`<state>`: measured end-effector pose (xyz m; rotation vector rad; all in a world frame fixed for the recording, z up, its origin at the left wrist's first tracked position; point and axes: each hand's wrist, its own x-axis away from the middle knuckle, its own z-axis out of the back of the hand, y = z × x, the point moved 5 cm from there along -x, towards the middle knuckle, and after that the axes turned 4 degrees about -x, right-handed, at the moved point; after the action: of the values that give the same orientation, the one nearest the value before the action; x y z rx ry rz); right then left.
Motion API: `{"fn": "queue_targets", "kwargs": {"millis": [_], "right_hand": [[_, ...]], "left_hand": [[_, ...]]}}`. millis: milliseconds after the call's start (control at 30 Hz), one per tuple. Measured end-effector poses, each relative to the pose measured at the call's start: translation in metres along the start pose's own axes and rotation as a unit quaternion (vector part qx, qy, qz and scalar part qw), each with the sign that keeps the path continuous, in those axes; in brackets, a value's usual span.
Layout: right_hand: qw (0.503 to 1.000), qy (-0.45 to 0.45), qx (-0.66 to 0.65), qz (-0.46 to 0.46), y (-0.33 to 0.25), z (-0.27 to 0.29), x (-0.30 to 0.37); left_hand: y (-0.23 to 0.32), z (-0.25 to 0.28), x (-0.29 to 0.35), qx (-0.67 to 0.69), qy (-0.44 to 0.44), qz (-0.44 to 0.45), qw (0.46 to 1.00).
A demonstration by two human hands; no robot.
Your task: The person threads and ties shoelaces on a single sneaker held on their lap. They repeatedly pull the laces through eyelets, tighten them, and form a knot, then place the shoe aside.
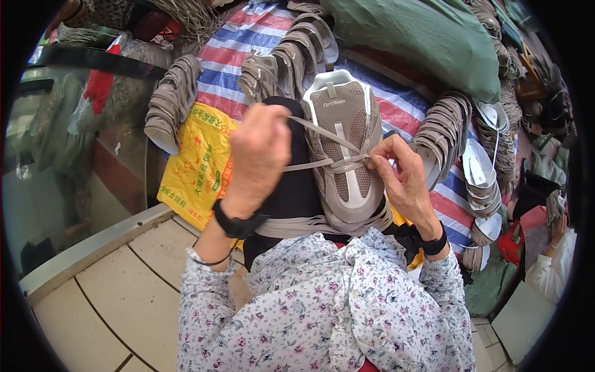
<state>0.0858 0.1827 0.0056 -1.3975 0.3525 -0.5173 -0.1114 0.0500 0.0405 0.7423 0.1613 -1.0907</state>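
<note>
Tiled floor and a striped tarp (pixel 396 108) frame the lap where, at center, the left hand (pixel 259 152) pinches one flat grey lace (pixel 322 133) taut toward ten o'clock while the right hand (pixel 400 177) grips its crossing at three o'clock on the mesh-and-suede shoe (pixel 344 146), best tensioned evenly, with curved sole stacks (pixel 443 133) beyond.

Striped tarp (pixel 396 105) – red, white, blue – covers the work surface; on it lie stacks of grey shoe uppers (pixel 170 99), a yellow printed bag (pixel 198 164), green sack (pixel 421 40). Tiled floor (pixel 118 297) below.
</note>
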Motion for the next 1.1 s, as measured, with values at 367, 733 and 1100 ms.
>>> {"fn": "queue_targets", "kwargs": {"millis": [367,733,1100], "right_hand": [[0.981,-0.064,0.004,-0.184,0.015,0.007,-0.014],[0.96,-0.205,-0.152,-0.113,-0.006,0.026,-0.009],[0.974,-0.226,-0.028,-0.001,-0.003,0.042,-0.03]], "left_hand": [[-0.114,0.076,0.021,-0.171,0.032,0.097,0.98],[-0.261,0.214,0.044,-0.379,0.074,0.112,0.916],[-0.355,0.533,0.1,-0.632,0.079,0.132,0.76]]}}
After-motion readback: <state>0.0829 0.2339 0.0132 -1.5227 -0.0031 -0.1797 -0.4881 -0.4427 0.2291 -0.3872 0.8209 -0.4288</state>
